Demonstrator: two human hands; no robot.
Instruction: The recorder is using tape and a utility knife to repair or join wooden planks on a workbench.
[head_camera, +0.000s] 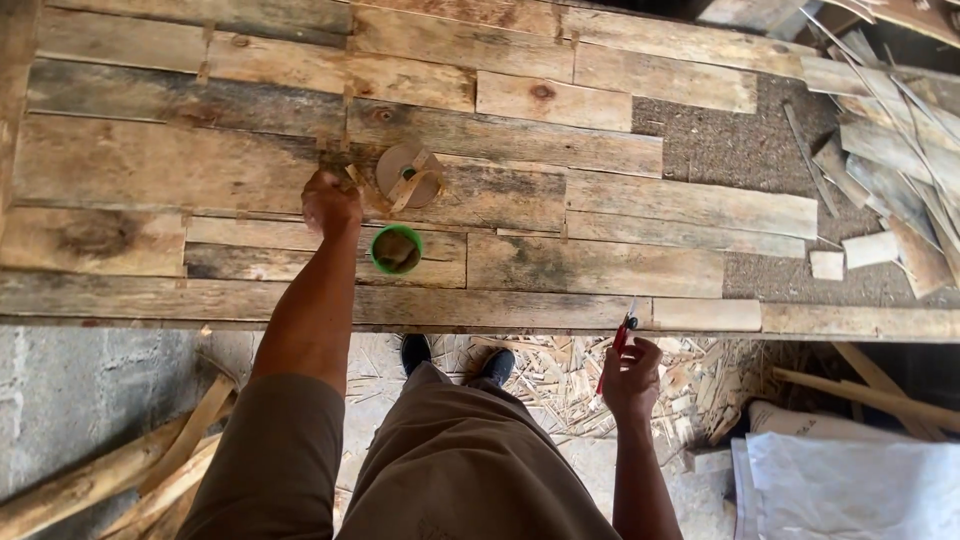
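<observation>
The tabletop (150, 165) was faced with weathered planks fitted edge to edge across its left and middle parts. At the right, bare chipboard (745, 150) was still exposed around the stepped plank ends, so the cladding appeared roughly three-quarters laid, with the right end left to cover.

The left hand (331, 200) rested on the planks with its fingers curled shut; whether they gripped anything could not be told. It lay just beside a tape roll (407, 173), flat on the boards, with a loose strip trailing from it. A green cup (397, 249) stood near, in front of the roll, its contents unclear.

The right hand (630, 378) hung below the front edge, its fingers closed on a red pen (620, 340) pointing upward, by judgement ready for marking.

Offcuts (880, 170) were stacked at the right end. Wood scraps (560, 375) littered the floor.
</observation>
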